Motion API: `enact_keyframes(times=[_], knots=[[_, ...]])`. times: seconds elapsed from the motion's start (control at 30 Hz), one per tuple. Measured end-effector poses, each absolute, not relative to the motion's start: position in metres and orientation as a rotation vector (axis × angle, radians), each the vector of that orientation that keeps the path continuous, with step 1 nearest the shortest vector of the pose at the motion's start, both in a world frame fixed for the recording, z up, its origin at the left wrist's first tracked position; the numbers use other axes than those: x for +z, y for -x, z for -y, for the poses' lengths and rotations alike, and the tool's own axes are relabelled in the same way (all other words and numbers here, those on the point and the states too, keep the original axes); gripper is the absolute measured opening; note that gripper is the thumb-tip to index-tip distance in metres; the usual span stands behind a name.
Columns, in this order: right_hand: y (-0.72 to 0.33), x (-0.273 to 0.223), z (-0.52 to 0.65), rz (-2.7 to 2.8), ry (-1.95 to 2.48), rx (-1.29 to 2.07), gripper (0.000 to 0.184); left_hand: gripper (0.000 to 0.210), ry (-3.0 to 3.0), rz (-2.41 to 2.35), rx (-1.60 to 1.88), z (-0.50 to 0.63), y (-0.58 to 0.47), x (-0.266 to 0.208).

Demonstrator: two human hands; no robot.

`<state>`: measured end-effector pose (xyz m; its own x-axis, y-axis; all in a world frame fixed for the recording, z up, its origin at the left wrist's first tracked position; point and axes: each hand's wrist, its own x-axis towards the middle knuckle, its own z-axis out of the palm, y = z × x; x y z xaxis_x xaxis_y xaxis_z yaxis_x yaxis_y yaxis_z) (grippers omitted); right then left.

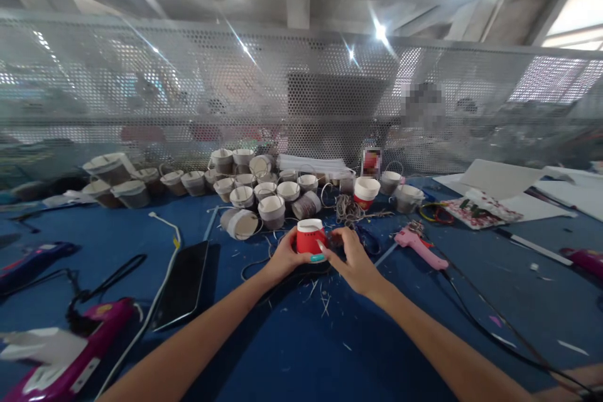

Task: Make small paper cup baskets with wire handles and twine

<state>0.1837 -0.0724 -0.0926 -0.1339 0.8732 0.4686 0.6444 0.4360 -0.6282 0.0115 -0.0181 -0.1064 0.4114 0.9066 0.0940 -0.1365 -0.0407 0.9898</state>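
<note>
A small red paper cup [308, 240] with a white band at its top is held just above the table, near the centre. My left hand [283, 259] is closed round the cup's left side, its teal-nailed thumb across the lower front. My right hand [354, 262] has its thumb against the cup's front right and its bent fingers beside that side. Behind my right hand stands a stack of red and white paper cups [367, 190]. A tangle of grey-brown cord [348, 208] lies in front of this stack.
Several cord-wrapped cups with handles [272, 210] crowd the back of the table. A pink glue gun [421, 247] lies to the right with its cable. On the left are a black phone [183, 286], a white cable [164, 276] and a magenta power strip [89, 352]. A perforated metal screen [254, 94] stands behind.
</note>
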Motion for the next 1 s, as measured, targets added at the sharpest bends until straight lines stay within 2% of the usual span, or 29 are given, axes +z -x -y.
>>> enact_keyframes(times=[0.3, 0.43, 0.57, 0.77, 0.9, 1.0], knots=[[-0.180, -0.100, 0.066, 1.596, 1.314, 0.602, 0.019, 0.064, -1.364, -0.722, 1.033, 0.015, -0.012, -0.111], [-0.183, -0.094, 0.065, 1.653, 1.281, 0.666, 0.028, 0.066, -1.349, -0.708, 1.022, 0.015, -0.012, -0.112], [-0.190, -0.089, 0.064, 1.616, 1.042, 0.803, 0.035, 0.066, -1.310, -0.712, 1.002, 0.014, -0.012, -0.112], [-0.197, -0.079, 0.063, 1.257, 0.658, 1.372, 0.031, 0.067, -1.280, -0.742, 0.960, 0.016, -0.012, -0.108], [-0.200, -0.075, 0.062, 1.130, 0.558, 1.453, 0.036, 0.067, -1.262, -0.715, 0.924, 0.018, -0.012, -0.105], [-0.203, -0.075, 0.060, 1.041, 0.514, 1.503, 0.030, 0.068, -1.275, -0.686, 0.893, 0.020, -0.013, -0.102]])
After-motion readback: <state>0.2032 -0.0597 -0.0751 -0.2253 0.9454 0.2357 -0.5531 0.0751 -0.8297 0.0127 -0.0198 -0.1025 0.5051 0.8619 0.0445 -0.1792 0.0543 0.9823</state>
